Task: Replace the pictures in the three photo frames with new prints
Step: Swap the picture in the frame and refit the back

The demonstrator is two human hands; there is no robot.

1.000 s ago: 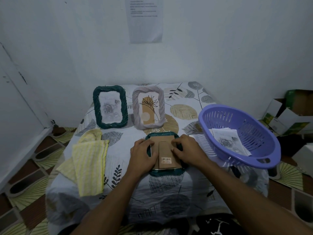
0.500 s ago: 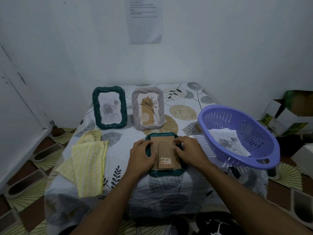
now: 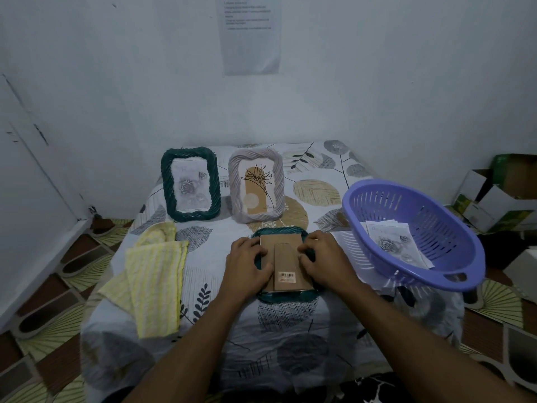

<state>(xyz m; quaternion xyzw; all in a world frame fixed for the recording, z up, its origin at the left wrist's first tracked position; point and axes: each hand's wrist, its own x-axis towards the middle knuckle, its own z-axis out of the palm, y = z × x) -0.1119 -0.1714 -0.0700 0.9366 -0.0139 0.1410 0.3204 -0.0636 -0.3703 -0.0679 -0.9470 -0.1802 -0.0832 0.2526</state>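
A dark green frame (image 3: 286,295) lies face down at the table's front middle, its brown cardboard back (image 3: 284,258) and stand facing up. My left hand (image 3: 247,264) rests on the back's left edge, fingers curled on it. My right hand (image 3: 325,258) presses on the right edge. Behind stand two frames: a dark green frame (image 3: 190,189) with a grey rose print, and a pale grey frame (image 3: 257,186) with a tan plant print. Loose rose prints (image 3: 393,242) lie inside the purple basket (image 3: 453,274).
A folded yellow cloth (image 3: 154,283) lies on the left of the leaf-patterned tablecloth (image 3: 316,193). The basket overhangs the table's right edge. Open cardboard boxes (image 3: 499,193) sit on the floor at right. White walls close in behind and left.
Both hands stay on the face-down frame's back; the fingers have shifted slightly along its side edges. The view has dipped a little.
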